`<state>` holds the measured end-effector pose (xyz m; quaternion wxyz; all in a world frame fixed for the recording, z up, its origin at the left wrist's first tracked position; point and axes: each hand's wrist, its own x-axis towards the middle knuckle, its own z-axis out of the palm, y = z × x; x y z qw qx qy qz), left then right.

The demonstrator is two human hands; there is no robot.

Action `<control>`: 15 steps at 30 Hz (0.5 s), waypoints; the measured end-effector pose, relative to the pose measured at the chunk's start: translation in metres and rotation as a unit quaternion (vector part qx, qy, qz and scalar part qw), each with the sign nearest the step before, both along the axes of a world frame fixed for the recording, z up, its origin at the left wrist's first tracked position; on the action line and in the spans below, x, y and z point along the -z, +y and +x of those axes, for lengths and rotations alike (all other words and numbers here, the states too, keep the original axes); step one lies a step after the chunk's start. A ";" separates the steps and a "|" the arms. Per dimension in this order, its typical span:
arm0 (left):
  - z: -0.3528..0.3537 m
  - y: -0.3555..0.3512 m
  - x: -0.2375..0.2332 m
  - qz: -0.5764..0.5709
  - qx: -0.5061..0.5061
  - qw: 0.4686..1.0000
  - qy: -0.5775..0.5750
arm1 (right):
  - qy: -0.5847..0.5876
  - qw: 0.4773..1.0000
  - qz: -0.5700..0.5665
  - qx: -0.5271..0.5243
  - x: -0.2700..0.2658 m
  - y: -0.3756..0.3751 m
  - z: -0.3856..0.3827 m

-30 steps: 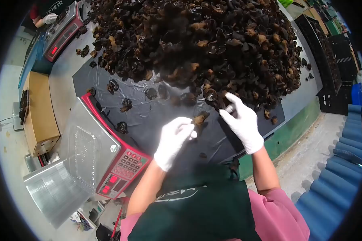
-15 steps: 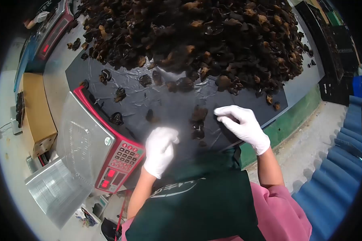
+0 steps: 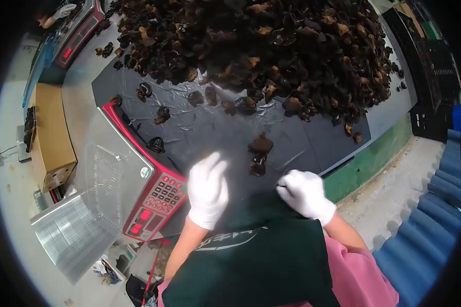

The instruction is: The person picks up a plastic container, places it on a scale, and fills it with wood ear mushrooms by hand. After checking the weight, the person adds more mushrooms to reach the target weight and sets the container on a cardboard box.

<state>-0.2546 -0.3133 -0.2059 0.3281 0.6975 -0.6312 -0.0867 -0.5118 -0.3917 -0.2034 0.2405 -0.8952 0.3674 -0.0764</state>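
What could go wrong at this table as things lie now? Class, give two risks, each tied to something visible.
1. The mushroom pile slopes toward the small clump set apart on the black sheet; loose pieces could roll down and mix in.
2. The left hand is right beside the scale keypad and might bump a key.

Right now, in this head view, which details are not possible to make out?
Head view:
- Right white-gloved hand: fingers curled under, so any content is hidden.
- Left white-gloved hand: blurred, palm turned away.
- Red weighing scale: display digits too small.
- Heap of dark dried mushrooms: cut off by the top edge.
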 end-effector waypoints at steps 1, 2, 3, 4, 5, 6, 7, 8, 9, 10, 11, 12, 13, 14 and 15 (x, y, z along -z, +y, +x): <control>0.003 -0.002 0.000 -0.017 -0.003 0.998 -0.056 | -0.010 0.999 0.005 0.038 -0.021 -0.010 -0.013; 0.003 -0.008 -0.007 0.013 -0.011 0.994 -0.108 | -0.015 0.996 -0.016 0.082 -0.027 -0.016 -0.033; 0.003 -0.014 -0.013 0.043 -0.018 0.986 -0.158 | 0.092 0.991 -0.046 0.091 -0.034 -0.021 -0.058; 0.003 -0.018 -0.011 0.091 -0.021 0.982 -0.166 | 0.187 0.976 -0.075 0.086 -0.041 -0.027 -0.078; 0.003 -0.021 -0.010 0.139 -0.022 0.975 -0.174 | 0.330 0.937 -0.075 0.083 -0.050 -0.028 -0.093; 0.004 -0.023 -0.009 0.188 -0.021 0.965 -0.182 | 0.296 0.947 -0.097 0.085 -0.057 -0.032 -0.090; 0.005 -0.025 -0.007 0.215 -0.018 0.962 -0.169 | 0.259 0.954 -0.119 0.087 -0.061 -0.038 -0.083; 0.006 -0.026 -0.004 0.243 -0.015 0.957 -0.157 | 0.181 0.973 -0.114 0.086 -0.063 -0.042 -0.066; 0.007 -0.025 -0.001 0.272 -0.013 0.951 -0.145 | 0.101 0.986 -0.107 0.084 -0.063 -0.044 -0.043; 0.007 -0.021 0.002 0.255 -0.010 0.959 -0.125 | 0.029 0.994 -0.084 0.069 -0.059 -0.046 -0.018; 0.008 -0.017 0.005 0.237 -0.009 0.966 -0.105 | -0.024 0.995 -0.095 0.035 -0.045 -0.047 0.001; 0.011 -0.016 0.006 0.217 -0.009 0.972 -0.088 | -0.031 0.994 -0.098 0.022 -0.035 -0.045 0.021; 0.012 -0.015 0.004 0.178 -0.014 0.983 -0.033 | -0.085 0.992 -0.095 0.022 -0.024 -0.046 0.041; 0.010 -0.013 0.001 0.140 -0.020 0.990 0.024 | -0.083 0.994 -0.076 0.001 -0.015 -0.048 0.052; 0.008 -0.010 0.000 0.101 -0.027 0.991 0.081 | -0.052 0.998 -0.039 -0.016 -0.010 -0.051 0.063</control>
